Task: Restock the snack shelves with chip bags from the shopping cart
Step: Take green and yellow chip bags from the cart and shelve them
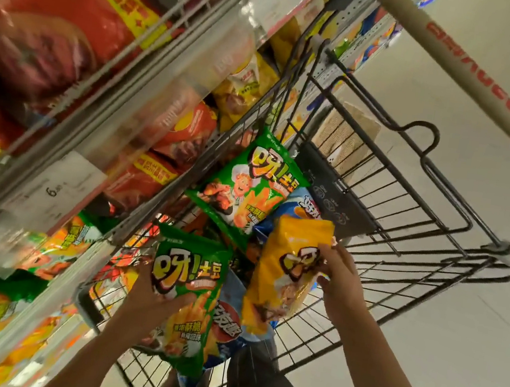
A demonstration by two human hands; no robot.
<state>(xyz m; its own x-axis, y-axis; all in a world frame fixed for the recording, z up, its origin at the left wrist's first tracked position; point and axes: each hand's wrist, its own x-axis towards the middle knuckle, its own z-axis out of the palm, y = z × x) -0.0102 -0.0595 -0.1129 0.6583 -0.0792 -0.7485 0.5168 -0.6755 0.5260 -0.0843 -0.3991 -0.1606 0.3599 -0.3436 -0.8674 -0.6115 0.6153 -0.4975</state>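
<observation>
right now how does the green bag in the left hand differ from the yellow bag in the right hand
The green bag is green with its front print facing the camera; the yellow bag is yellow and turned partly edge-on. The left hand grips the green bag low at its side; the right hand pinches the yellow bag near its middle. Both are held above the cart.

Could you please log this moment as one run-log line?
left hand: grips green chip bag | right hand: grips yellow chip bag | both over cart
</observation>
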